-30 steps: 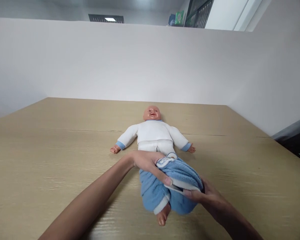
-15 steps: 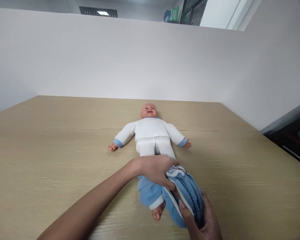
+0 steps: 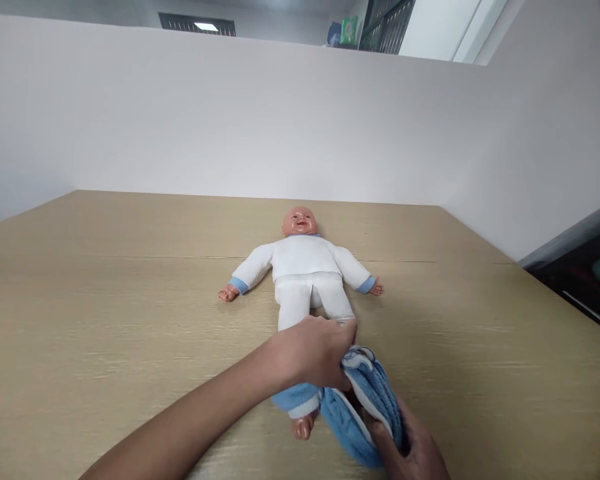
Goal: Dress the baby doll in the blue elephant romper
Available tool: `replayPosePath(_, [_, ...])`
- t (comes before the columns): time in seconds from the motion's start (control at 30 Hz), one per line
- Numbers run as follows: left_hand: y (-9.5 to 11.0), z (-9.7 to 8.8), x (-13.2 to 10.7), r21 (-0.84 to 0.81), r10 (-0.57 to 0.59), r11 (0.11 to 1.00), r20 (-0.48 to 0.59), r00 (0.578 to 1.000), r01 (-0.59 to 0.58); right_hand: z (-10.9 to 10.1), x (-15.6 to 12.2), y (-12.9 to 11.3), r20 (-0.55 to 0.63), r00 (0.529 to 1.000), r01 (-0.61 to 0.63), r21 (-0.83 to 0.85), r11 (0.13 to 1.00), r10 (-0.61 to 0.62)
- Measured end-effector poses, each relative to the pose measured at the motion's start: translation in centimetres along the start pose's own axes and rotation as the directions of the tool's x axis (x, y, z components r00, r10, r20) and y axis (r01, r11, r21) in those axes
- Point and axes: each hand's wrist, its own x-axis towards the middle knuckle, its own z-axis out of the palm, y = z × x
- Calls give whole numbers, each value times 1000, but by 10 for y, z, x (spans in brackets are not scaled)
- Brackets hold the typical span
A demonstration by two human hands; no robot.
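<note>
Blue fleecy trousers (image 3: pixel 384 388) with white edging are pinched in the person's right hand (image 3: pixel 413 443): thumb inside the white-edged opening, fingers wrapped outside the gathered folds, so firmly closed on the cloth. Left hand (image 3: pixel 323 350) is curled over the doll's left leg, right against the bunched end; fingertips are hidden, so can't tell how tight it closes or whether it has leg, cloth or both. Left forearm crosses in from the lower left and covers part of the doll's right leg. Trousers sit low: one trouser leg is around the doll's right lower leg, bare foot (image 3: pixel 303 425) poking out of the white hem; the other is bunched up at the left leg, that foot hidden. Doll (image 3: pixel 305 257) lies on its back, centre of the worktop (image 3: pixel 130 320), head towards the wall (image 3: pixel 230 113), arms spread, white top with blue cuffs and collar, white fabric thighs exposed. Worktop is tan wood-grain, one seam running across behind the doll's arms. Dark object (image 3: pixel 570 287) beside the right edge, green patch on it. Above the wall: green packet (image 3: pixel 349 30) next to something blue, dark grille (image 3: pixel 387 27) to their right.
</note>
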Motion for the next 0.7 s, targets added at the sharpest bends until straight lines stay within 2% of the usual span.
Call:
replayPosePath(0.07, [4,1,-1,37,-25,999,0,1000,25,1,0,1,-63,998,4,-106,994,-11])
replayPosePath(0.17, [8,2,0,111,-46,993,40,998,42,1,3,1,-134,985,83,-188,979,-109])
replayPosePath(0.27, [9,2,0,130,-56,990,77,995,45,3,6,1,-130,978,141,-157,977,-162])
replayPosePath(0.4, [0,2,-1,62,-37,998,108,993,31,7,7,1,-34,992,121,7,993,-121])
replayPosePath(0.57, [-17,6,-8,-170,39,985,25,999,-34,4,19,2,113,993,-49,325,944,12])
replayPosePath(0.63, [-21,7,-13,-315,44,948,-25,999,-50,2,25,0,150,988,-101,402,910,44])
replayPosePath(0.7, [-22,9,-19,-472,33,878,-91,995,-73,1,32,-6,172,985,-94,463,881,14])
